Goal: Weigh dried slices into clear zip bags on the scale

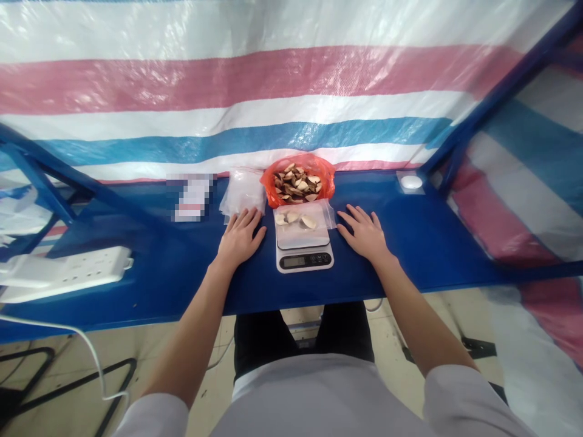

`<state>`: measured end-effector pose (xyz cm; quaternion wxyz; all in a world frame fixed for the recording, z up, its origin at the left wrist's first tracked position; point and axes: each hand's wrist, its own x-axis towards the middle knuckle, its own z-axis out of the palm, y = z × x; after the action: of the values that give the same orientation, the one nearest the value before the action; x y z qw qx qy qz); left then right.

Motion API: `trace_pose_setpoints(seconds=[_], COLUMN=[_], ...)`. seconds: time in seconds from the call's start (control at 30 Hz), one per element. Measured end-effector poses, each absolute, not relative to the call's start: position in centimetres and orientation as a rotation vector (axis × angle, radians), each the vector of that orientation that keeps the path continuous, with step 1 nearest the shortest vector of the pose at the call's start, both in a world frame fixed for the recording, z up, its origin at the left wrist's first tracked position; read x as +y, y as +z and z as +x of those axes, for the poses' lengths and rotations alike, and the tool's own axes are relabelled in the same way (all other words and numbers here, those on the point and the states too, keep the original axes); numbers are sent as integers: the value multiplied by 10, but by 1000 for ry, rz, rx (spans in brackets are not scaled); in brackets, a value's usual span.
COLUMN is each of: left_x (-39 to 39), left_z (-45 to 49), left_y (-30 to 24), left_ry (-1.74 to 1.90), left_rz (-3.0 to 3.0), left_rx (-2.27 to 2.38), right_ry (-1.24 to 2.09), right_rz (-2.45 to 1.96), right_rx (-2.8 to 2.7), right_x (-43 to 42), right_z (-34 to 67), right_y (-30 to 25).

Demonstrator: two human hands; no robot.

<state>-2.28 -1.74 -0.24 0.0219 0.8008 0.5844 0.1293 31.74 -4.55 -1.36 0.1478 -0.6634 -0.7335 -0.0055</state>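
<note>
My left hand [240, 238] lies flat on the blue tabletop [410, 243], its fingertips at the edge of a bundle of clear plastic bags [243, 193]. My right hand [364, 233] lies flat on the other side of a white digital kitchen scale [303, 261], close to its platform and holding nothing. On the scale sits a clear plastic bag [303, 218] with several pale dried slices, perhaps mushroom. Behind it, an orange plastic bag [297, 182] stands open, filled with brown-edged dried slices [296, 185].
Left of the clear bags lies a pixelated, blurred packet [191, 197]. A white power strip [64, 273] sits at the left table edge, its cable trailing down. A small round white device [412, 182] rests at the back right. Striped tarpaulin and blue frame bars surround the table.
</note>
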Motion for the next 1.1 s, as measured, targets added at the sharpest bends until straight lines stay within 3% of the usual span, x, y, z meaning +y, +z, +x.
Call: trace_pose_setpoints(seconds=[0.8,1.1], left_x=[-15,-9], left_z=[-26,-30], left_y=[-6,-7], left_ry=[431,600], left_rz=[2498,2458], left_rx=[1792,1732], right_ry=[15,565], right_rz=[-1849,-1397], right_rx=[-2069,-1624], right_x=[-44,-33], right_z=[319,306], right_y=[-15,14])
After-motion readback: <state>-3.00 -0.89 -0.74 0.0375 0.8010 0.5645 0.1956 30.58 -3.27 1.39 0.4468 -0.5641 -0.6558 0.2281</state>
